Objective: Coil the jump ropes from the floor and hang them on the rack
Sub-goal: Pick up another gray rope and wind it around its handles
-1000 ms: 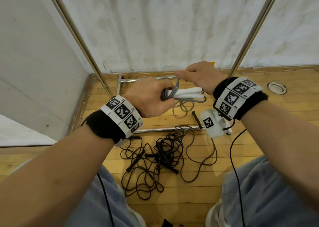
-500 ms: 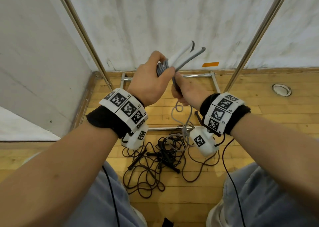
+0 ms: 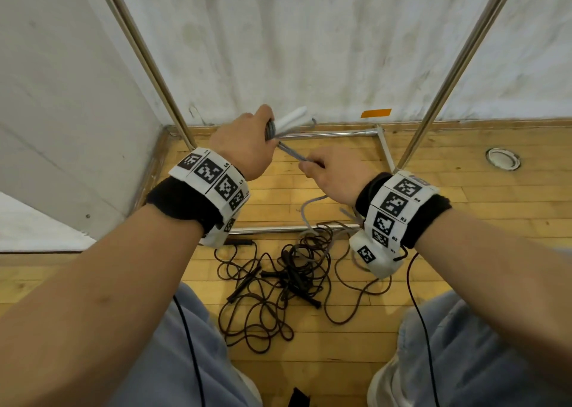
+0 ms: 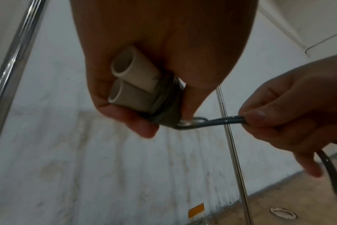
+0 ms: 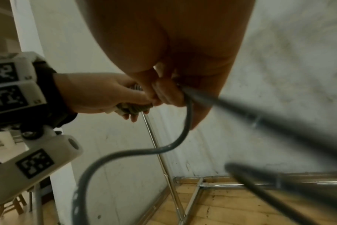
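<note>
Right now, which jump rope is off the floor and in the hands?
The grey jump rope with white handles: left hand grips its handles, right hand pinches its cord. The black jump ropes lie tangled on the floor.

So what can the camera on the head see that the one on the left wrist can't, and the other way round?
Only the head view shows the tangle of black jump ropes on the wooden floor, plus both wristbands and the person's knees. Only the left wrist view shows the open ends of the two white handles, side by side with grey cord wound round them. Both show the left hand gripping that bundle, the right hand pinching the grey cord stretched between them, and the orange tape on the wall.
</note>
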